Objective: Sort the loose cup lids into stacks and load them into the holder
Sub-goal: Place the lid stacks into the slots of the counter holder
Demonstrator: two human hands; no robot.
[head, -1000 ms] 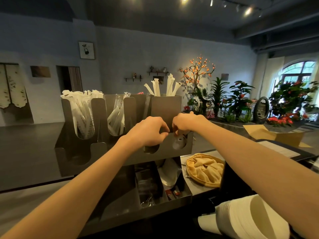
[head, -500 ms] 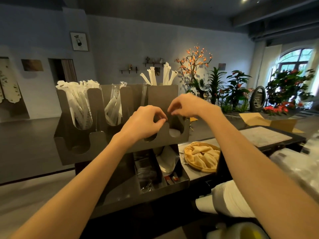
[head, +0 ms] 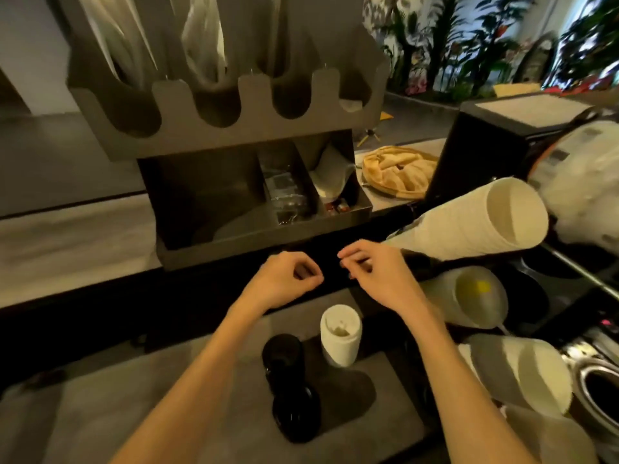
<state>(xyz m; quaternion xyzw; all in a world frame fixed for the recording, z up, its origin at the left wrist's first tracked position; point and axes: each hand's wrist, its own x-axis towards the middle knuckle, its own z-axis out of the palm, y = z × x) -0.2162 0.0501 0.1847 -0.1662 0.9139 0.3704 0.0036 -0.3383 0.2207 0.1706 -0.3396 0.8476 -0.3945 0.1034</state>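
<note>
A grey metal holder [head: 214,128] with several scalloped slots stands at the back of the counter; a pale lid shows in its rightmost slot [head: 351,105]. On the near counter stand a white stack of lids [head: 340,336] and two black stacks of lids [head: 283,358], [head: 296,416]. My left hand [head: 284,279] and my right hand [head: 371,272] hover side by side above the counter, in front of the holder's lower tray. Both have loosely curled fingers and hold nothing.
The holder's lower tray [head: 261,229] has compartments with small packets. Sleeves of white cups [head: 475,219] lie stacked on the right, beside a black box [head: 482,142]. A woven basket with a cloth [head: 395,170] sits behind. A metal pot [head: 599,393] is at the right edge.
Both hands have come down from the holder's right slots to the counter's level. The view has tilted down, so the lid stacks on the counter show.
</note>
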